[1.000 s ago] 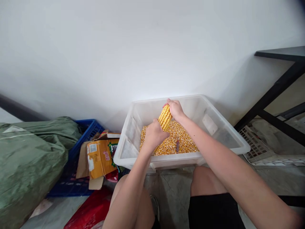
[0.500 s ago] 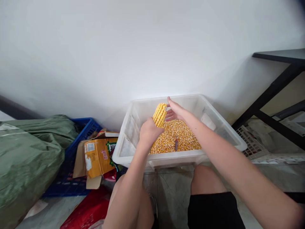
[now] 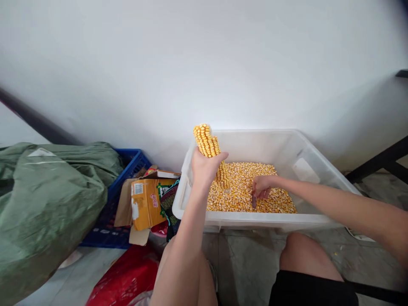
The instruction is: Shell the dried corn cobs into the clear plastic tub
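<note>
My left hand (image 3: 204, 169) is wrapped round a yellow corn cob (image 3: 206, 139), holding it tilted above the left side of a translucent plastic bin (image 3: 261, 217). A notch shows in the rows on the cob's right side, and its lower end reaches down past my palm. Loose corn kernels (image 3: 237, 199) cover the bin's bottom. Down among them, my right hand (image 3: 264, 186) has its fingers curled at the upper end of a narrow brown stick-like piece (image 3: 254, 202); its exact kind I cannot make out.
Left of the bin lie an orange cardboard box (image 3: 148, 203), a blue crate (image 3: 127, 170) and a large green sack (image 3: 60, 191). A red bag (image 3: 127, 272) is on the floor. Black metal legs (image 3: 382, 161) stand at right, and a white wall rises behind.
My right hand has left the cob and gone down to the brown piece in the kernels, its fingers closing. The left hand has raised and tilted the cob. The view has shifted left.
</note>
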A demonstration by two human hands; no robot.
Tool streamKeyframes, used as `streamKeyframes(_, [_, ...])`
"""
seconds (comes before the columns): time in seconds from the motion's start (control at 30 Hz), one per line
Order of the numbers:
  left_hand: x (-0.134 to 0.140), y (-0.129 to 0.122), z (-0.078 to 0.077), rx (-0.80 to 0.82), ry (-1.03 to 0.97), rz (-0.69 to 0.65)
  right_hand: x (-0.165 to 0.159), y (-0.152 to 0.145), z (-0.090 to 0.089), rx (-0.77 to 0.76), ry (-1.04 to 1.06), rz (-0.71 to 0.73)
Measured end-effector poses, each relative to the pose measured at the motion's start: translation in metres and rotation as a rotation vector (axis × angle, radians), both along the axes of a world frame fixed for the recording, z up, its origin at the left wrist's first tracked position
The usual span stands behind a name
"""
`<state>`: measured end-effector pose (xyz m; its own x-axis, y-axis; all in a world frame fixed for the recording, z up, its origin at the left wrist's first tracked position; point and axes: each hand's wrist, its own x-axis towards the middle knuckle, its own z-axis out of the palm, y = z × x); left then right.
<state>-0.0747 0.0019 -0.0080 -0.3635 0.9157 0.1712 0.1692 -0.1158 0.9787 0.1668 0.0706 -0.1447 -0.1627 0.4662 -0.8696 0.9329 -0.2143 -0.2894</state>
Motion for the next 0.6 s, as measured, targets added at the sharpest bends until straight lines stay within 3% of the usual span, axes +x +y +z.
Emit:
streamKeyframes(0.17, [0.007,-0.002,0.004,0.080,-0.229,-0.007,0.001,0.003,-0.002,-0.026,0.073,-0.035])
streamKeyframes(0.4, [0.013,-0.005,0.010,0.022,-0.472,-0.095,-0.008,0.002,-0.015,-0.089,-0.039,-0.042])
streamKeyframes(0.5, [0.012,-0.005,0.010,-0.025,-0.570,-0.112,-0.006,0.010,-0.005,-0.040,-0.072,-0.042])
streamKeyframes(0.6, [0.009,-0.003,0.010,-0.072,-0.661,-0.132,0.003,0.023,0.016,0.078,-0.057,-0.039])
